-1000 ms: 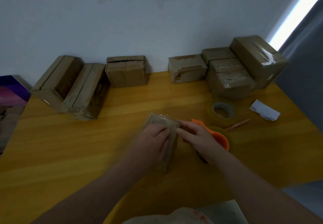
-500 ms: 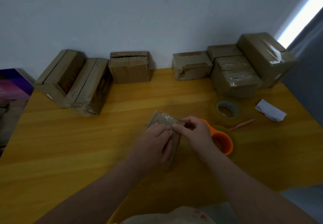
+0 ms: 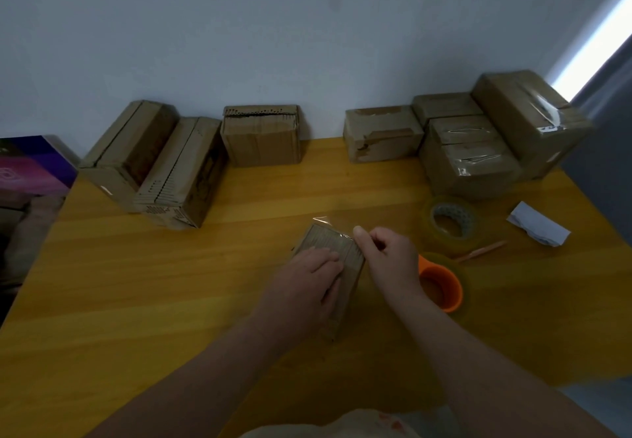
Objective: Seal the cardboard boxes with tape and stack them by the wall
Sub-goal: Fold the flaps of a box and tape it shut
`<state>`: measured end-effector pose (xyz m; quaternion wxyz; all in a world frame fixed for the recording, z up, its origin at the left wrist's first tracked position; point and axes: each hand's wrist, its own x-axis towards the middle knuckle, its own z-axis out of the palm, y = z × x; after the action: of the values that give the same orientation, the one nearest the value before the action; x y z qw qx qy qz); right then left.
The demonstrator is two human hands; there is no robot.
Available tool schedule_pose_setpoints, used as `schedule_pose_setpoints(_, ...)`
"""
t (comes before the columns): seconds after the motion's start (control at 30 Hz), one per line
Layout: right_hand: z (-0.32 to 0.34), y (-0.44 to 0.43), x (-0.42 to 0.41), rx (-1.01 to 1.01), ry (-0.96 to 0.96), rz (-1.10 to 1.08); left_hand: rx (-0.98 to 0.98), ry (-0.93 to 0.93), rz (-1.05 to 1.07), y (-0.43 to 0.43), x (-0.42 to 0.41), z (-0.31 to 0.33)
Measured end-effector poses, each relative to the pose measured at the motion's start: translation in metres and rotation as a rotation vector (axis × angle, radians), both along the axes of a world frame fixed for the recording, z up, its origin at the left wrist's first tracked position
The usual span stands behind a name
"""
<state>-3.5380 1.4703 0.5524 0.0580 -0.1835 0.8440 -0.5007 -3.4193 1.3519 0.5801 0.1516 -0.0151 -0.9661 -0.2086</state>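
Observation:
A small cardboard box (image 3: pixel 330 242) lies on the yellow wooden table (image 3: pixel 171 283) in front of me, with clear tape along its top and a loose tape end sticking up at its far edge. My left hand (image 3: pixel 304 283) rests flat on the box top, fingers straight. My right hand (image 3: pixel 386 259) has its fingers curled and its thumb pressing the tape at the box's far right corner. An orange tape dispenser (image 3: pixel 439 285) lies just right of that hand.
Along the wall stand untaped boxes at left (image 3: pixel 154 164) and middle (image 3: pixel 261 136), and taped boxes stacked at right (image 3: pixel 478 146). A roll of clear tape (image 3: pixel 449 220), a thin wooden stick (image 3: pixel 482 251) and a crumpled paper (image 3: pixel 538 229) lie to the right.
My right hand has moved up from beside the dispenser to the box's far right corner and presses the tape there. My left hand stays on the box top.

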Motion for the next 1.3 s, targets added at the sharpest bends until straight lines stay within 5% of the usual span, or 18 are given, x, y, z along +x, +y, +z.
schedule_pose_setpoints(0.23,0.025,-0.006,-0.002,-0.018,-0.131,0.045,-0.05,0.074,-0.03,-0.016,0.005,-0.002)
schedule_pose_setpoints(0.33,0.032,-0.014,-0.004,0.08,-0.13,0.183,0.009,0.127,0.189,-0.016,0.008,0.0)
schedule_pose_setpoints(0.47,0.029,-0.022,-0.007,0.047,-0.058,0.155,0.256,-0.059,0.471,-0.021,0.003,0.002)
schedule_pose_setpoints(0.63,0.027,-0.024,-0.009,0.055,-0.103,0.154,0.318,-0.347,0.244,-0.031,0.001,0.0)
schedule_pose_setpoints(0.97,0.026,-0.025,-0.014,0.094,-0.192,0.116,-0.131,-0.492,0.16,-0.029,-0.002,0.01)
schedule_pose_setpoints(1.3,0.024,-0.026,-0.014,0.048,-0.257,0.08,-0.097,-0.588,0.107,-0.035,-0.011,0.009)
